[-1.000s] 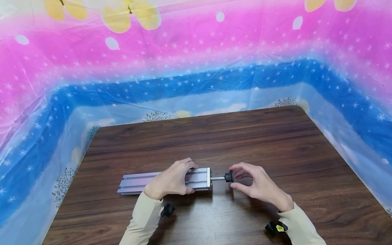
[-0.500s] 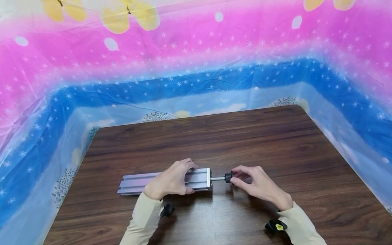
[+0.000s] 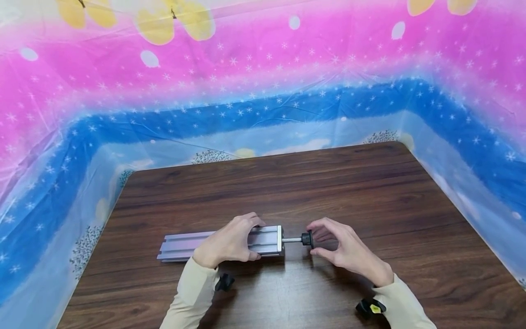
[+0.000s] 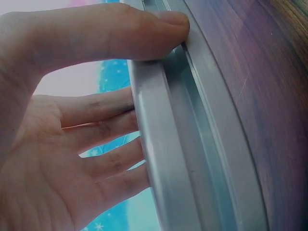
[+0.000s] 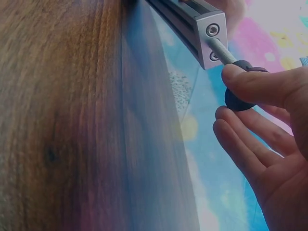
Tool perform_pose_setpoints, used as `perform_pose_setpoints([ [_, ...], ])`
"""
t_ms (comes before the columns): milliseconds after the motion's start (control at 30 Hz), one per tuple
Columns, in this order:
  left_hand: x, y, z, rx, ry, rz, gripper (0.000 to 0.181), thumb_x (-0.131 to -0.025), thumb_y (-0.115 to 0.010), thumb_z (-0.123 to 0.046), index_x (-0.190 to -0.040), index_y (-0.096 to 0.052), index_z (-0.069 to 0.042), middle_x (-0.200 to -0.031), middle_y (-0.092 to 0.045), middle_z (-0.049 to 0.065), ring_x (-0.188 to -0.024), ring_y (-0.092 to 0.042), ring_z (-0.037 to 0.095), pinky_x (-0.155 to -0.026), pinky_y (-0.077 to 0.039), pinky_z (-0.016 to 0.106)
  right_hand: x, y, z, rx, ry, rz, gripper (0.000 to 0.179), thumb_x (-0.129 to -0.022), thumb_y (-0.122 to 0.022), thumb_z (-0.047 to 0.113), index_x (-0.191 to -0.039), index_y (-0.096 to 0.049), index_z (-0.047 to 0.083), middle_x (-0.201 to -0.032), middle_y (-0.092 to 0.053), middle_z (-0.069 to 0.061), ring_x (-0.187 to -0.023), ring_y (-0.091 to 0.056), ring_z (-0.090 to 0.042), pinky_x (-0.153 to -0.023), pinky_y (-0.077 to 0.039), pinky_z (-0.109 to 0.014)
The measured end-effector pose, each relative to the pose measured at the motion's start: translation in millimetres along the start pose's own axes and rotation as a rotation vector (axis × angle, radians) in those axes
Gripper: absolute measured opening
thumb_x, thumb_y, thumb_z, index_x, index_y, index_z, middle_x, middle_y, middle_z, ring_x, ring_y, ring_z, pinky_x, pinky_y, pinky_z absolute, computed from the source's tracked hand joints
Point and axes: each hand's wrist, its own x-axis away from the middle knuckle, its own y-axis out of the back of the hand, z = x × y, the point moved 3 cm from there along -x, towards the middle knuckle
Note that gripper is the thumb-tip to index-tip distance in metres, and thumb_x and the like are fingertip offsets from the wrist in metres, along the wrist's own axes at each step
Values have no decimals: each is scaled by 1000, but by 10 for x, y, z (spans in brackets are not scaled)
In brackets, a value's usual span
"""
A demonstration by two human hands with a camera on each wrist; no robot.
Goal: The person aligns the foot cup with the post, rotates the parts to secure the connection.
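An aluminium profile (image 3: 185, 244) with grooves lies along the wooden table, a silver end plate (image 5: 205, 43) bolted to its right end. My left hand (image 3: 228, 242) grips it from above; in the left wrist view its thumb (image 4: 159, 31) presses on one side, fingers against the other. From the plate sticks out a threaded rod (image 3: 292, 240) tipped with a round black levelling foot (image 3: 306, 238). Around this foot curl the thumb and fingers of my right hand (image 3: 349, 249), the thumb (image 5: 260, 86) on its edge in the right wrist view.
Black pieces strapped at the wrists show beside each sleeve, the right one (image 3: 370, 308) with a yellow mark. The table (image 3: 287, 183) reaches back to a pink and blue printed cloth (image 3: 263, 82) hung around it.
My right fingers and thumb close together on the foot half a second ago, then spread wider around its edge. The left hand and the profile stay put.
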Motion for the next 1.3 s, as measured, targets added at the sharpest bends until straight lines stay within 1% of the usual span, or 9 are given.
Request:
perform_pose_setpoints([
  [267,15,15,-4,10,16,9,62,-66,-90,-17,-121,-65,-1,-116,-65,7,-103,-60,25,-90,-51,43,0,15,-4,33,-68,20,43,-87,-81,18,-126,-65,18,-106,-73,9,-91,-72,-12,-82,-59,-32],
  [467,13,11,-3,5,25,13,62,-66,-90,-17,-121,-65,-1,-116,-65,7,-103,-60,25,-91,-51,42,-5,9,-30,58,-133,52,26,-92,-74,23,-115,-71,11,-95,-75,9,-84,-69,-2,-77,-59,-33],
  [600,10,13,-6,2,23,12,62,-66,-90,-17,-120,-65,-1,-116,-66,7,-102,-60,24,-90,-51,42,-15,1,-54,63,-180,71,18,-97,-69,26,-106,-74,12,-87,-73,12,-79,-66,1,-70,-57,-27],
  [767,5,9,-9,1,4,8,62,-65,-90,-17,-120,-65,0,-115,-65,7,-99,-60,23,-88,-52,39,-24,-10,-71,60,-216,89,21,-99,-64,28,-105,-74,11,-84,-71,13,-76,-63,2,-67,-55,-22],
  [867,2,6,-8,1,-4,4,62,-65,-90,-16,-120,-65,1,-116,-66,8,-99,-60,22,-87,-52,38,-14,-12,-73,34,-196,82,25,-96,-69,27,-115,-71,10,-91,-73,10,-80,-66,0,-71,-56,-24],
  [967,0,6,-11,-5,-7,1,62,-65,-90,-16,-119,-65,1,-116,-66,8,-98,-61,22,-87,-52,38,4,-11,-63,-1,-136,62,43,-90,-78,25,-128,-64,13,-106,-74,2,-87,-70,-5,-77,-58,-28],
  [1067,-4,8,-15,-9,-9,-3,61,-65,-90,-16,-119,-66,2,-116,-66,8,-97,-61,22,-85,-53,37,16,-12,-47,-30,-76,42,57,-84,-83,23,-135,-59,18,-119,-71,-4,-94,-71,-9,-81,-59,-31],
  [1167,-8,8,-19,-10,-10,-3,61,-65,-90,-16,-118,-66,1,-116,-66,8,-97,-61,21,-85,-53,36,12,-18,-32,-39,-39,32,56,-83,-83,17,-134,-59,19,-122,-70,-3,-96,-71,-9,-84,-59,-31],
  [1300,-10,7,-18,0,-11,2,61,-65,-90,-15,-118,-66,2,-115,-66,8,-95,-61,21,-84,-53,35,2,-18,-19,-15,-42,26,49,-84,-82,13,-129,-62,18,-115,-71,5,-93,-71,-8,-82,-59,-30],
])
